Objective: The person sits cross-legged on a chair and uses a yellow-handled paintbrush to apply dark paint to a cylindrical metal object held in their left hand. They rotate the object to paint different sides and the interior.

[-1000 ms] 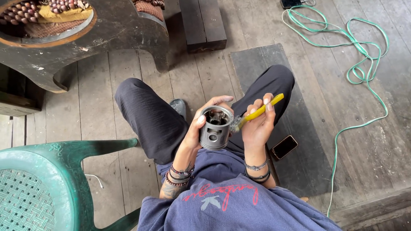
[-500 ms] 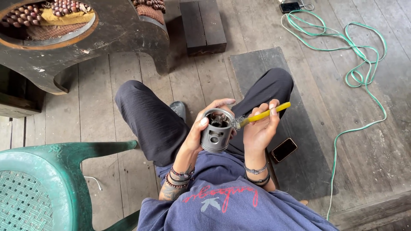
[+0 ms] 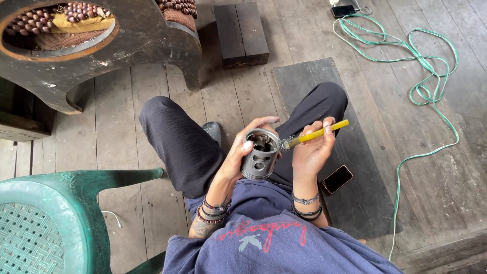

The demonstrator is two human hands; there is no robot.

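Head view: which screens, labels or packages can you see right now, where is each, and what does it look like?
Phone: flat on the dark mat by the person's right leg, rectangular, dark screen, orange-brown edge.
Second device: floor at top of view beside the green cable, small dark rectangle, screen unlit.
Shirt print: red and white on the blue shirt.
No packages or signs.

At the centre of the frame the left hand [image 3: 243, 152] holds a piston [image 3: 259, 153], and the right hand [image 3: 310, 149], just to its right, holds a brush [image 3: 314, 134] whose head touches the piston's rim. A phone [image 3: 337, 179] lies on a mat [image 3: 365, 167] at right of centre, below the right hand. A chair [image 3: 56, 223] fills the lower left. A carved wooden seat [image 3: 137, 40] sits at upper left, a wooden block [image 3: 241, 33] to its right. A cable [image 3: 426, 86] trails down the right side of the floor [image 3: 127, 116].
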